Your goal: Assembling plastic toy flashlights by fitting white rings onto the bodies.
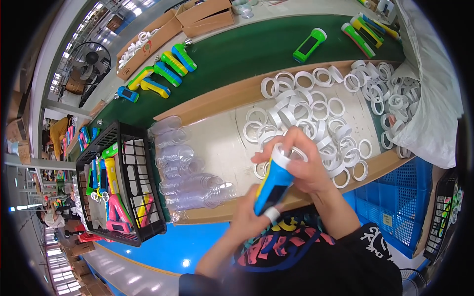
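Observation:
In front of my chest a blue-and-yellow flashlight [276,185] with a dark panel is held at a tilt, its white-rimmed head up. My left hand [245,217] is closed around the lower body, where a white band also shows. At the head, my right hand [307,160] has its fingers curled over the white rim. A loose-looking white ring [299,154] shows by those fingers; whether it touches the flashlight I cannot tell. Right behind my hands, many white rings [296,109] lie heaped in a shallow cardboard tray [224,140].
Stacked clear discs [180,165] fill the tray's left end. A black crate [148,209] of colourful flashlights stands further left. More flashlights [170,66] lie on the green belt [237,54] beyond. White plastic sheeting [434,89] hangs at right above a blue crate [395,207].

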`<state>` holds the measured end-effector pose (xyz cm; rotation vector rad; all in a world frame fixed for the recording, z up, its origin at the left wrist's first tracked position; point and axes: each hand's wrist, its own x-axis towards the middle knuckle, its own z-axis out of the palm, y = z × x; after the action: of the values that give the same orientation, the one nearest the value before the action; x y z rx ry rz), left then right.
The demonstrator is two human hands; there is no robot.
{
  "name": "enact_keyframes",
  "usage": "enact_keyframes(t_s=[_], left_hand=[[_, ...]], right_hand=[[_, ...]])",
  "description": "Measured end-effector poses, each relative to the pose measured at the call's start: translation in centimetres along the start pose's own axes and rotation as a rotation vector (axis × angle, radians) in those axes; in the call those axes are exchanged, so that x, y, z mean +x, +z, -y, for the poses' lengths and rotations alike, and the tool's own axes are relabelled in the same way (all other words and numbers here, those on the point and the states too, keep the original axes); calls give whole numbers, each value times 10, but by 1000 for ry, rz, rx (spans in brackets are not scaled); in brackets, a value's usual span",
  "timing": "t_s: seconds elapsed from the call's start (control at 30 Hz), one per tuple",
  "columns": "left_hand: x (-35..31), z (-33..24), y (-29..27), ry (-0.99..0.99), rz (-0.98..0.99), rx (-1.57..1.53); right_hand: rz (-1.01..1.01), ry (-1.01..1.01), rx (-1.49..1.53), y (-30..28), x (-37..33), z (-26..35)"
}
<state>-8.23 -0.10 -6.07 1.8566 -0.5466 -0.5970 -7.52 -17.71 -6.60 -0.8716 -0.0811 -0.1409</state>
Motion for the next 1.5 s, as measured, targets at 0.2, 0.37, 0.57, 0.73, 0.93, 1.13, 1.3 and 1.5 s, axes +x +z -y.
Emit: enact_keyframes(t_s=[0.2,0.37,0.57,0.73,0.93,1.13,1.3,1.5], left_hand=[[20,8,5,81,-67,246],[13,-3,4,-304,122,-625],[9,14,-4,-271,308,-1117],[11,19,-3,-51,-86,129],[4,9,-3,-241,381,-1191],[-7,-6,10,-234,-32,-368],[-26,-18,27,-258,570,-1627],[-32,-13,29,-203,551,-1513]], right_hand=[[-243,63,-34,0,-5,4],[-148,178,298,-23,-14,3],[-128,98,222,-10,-16,3],[-225,105,-161,-10,-9,-3],[-93,227,208,12,2,4],[-165,153,155,22,0,-1],[57,67,566,29,-6,-9],[207,11,681,18,-17,-7]])
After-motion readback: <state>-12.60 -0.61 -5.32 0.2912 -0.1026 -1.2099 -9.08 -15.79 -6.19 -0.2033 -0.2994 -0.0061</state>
